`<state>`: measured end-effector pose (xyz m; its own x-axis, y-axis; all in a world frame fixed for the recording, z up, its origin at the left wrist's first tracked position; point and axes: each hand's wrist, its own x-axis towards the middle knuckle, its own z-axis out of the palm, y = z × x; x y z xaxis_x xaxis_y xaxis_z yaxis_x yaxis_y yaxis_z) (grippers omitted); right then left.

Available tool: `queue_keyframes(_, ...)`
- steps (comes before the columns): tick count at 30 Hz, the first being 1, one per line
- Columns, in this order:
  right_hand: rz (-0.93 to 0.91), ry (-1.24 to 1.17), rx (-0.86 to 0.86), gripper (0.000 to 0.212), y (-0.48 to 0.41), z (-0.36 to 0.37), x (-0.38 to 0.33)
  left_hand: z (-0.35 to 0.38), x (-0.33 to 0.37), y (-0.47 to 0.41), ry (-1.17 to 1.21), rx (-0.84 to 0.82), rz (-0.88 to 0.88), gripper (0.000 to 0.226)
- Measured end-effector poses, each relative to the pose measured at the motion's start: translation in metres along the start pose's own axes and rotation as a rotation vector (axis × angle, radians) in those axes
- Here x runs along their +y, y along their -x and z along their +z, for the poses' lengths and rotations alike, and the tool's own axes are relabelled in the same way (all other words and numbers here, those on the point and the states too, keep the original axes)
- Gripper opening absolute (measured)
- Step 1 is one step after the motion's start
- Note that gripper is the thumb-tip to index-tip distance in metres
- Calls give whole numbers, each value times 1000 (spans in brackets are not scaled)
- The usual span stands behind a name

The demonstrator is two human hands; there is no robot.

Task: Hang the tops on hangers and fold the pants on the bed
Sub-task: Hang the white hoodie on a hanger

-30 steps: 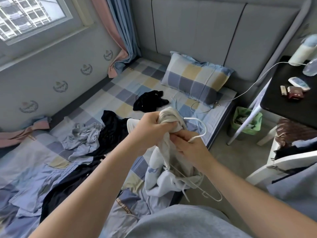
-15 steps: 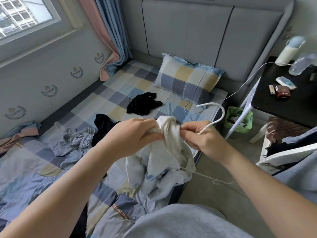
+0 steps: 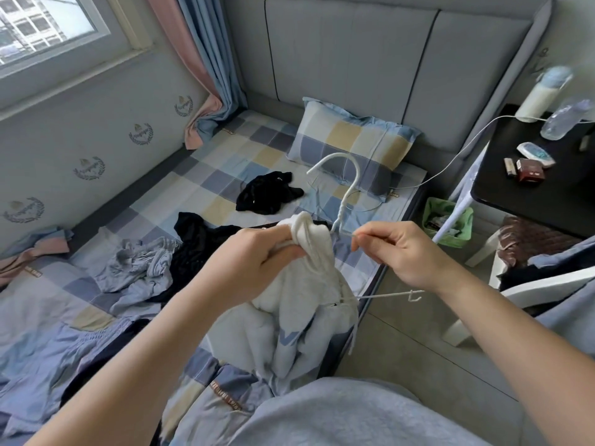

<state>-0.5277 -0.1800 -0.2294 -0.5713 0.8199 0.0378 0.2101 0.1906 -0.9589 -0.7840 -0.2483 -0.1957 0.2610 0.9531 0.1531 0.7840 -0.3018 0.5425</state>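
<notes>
Swinging upright over the last second, from low beside the right hand [image 3: 407, 252] to standing above the bunched collar of the white top [image 3: 309, 294], with the hook of the hanger [image 3: 340, 216] now curving over to the left. Suggests the neck hole is already threaded: one wire arm hidden inside the cloth, the other poking bare out of the right side, just below the right wrist. Leaves, by the look of it, both shoulders still to be tugged over the wire before hanging up. Leaves also the black clothes [image 3: 267, 196] and the grey-blue heap [image 3: 138, 265] lying untouched on the bed [image 3: 225, 156].

Gripping the collar with the left hand [image 3: 257, 255], knuckles up, fingers curled tight round the wad of cloth. Pinching the thin wire just right of the hanger's twisted neck with the right hand, thumb and forefinger closed on it, remaining fingers loosely curled underneath. Slid outward along the wire, now apart from the left hand where a moment ago nearly touching it. Holding the top raised over the near edge of the bed, collar uppermost, lower part slumped on the checked bedding
</notes>
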Motion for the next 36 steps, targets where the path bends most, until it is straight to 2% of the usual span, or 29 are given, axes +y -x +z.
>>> queue_keyframes(6, -36, 28, -11, 19, -5, 13, -14, 14, 8, -11, -9, 91, 13, 20)
queue_keyframes(10, -54, 202, 21, 18, -9, 7, -6, 20, 3, -12, 23, 72, -15, 20)
queue_keyframes(11, -109, 267, 86, 16, -9, 6, -3, 21, 1, -11, 33, 95, -29, 19)
queue_keyframes(14, -338, 487, 462, 20, 0, 6, 3, 20, -4, -9, 113, 240, -102, 18)
queue_keyframes(15, -373, 473, 533, 21, 6, 9, 5, 20, -4, -8, 149, 291, -128, 19)
queue_keyframes(16, -373, 418, 522, 21, 12, 14, 6, 19, -2, -7, 179, 334, -148, 21)
queue_keyframes(18, -220, 317, 294, 31, 21, 30, 12, 17, 4, -8, 237, 396, -188, 25)
queue_keyframes(20, 17, 316, 19, 54, 19, 47, 24, 15, 13, -10, 317, 446, -236, 33)
queue_keyframes(21, 85, 339, -35, 61, 15, 54, 31, 14, 16, -11, 351, 467, -249, 35)
queue_keyframes(22, 97, 363, -25, 59, 10, 59, 37, 12, 19, -12, 373, 482, -253, 37)
queue_keyframes(25, -35, 417, 101, 21, -4, 62, 43, 7, 22, -14, 385, 489, -270, 41)
queue_keyframes(26, -28, 396, 80, 12, -5, 59, 42, 5, 20, -14, 382, 489, -283, 42)
queue_keyframes(27, 9, 348, 26, 13, -5, 55, 41, 3, 16, -13, 377, 490, -299, 44)
queue_keyframes(31, 147, 209, -227, 42, 0, 39, 42, -2, 0, -8, 317, 448, -328, 38)
queue_keyframes(34, 336, 318, -498, 44, 2, 38, 44, -2, -3, -4, 274, 401, -319, 38)
queue_keyframes(36, 469, 435, -593, 58, 5, 39, 49, -4, -2, -2, 272, 386, -312, 45)
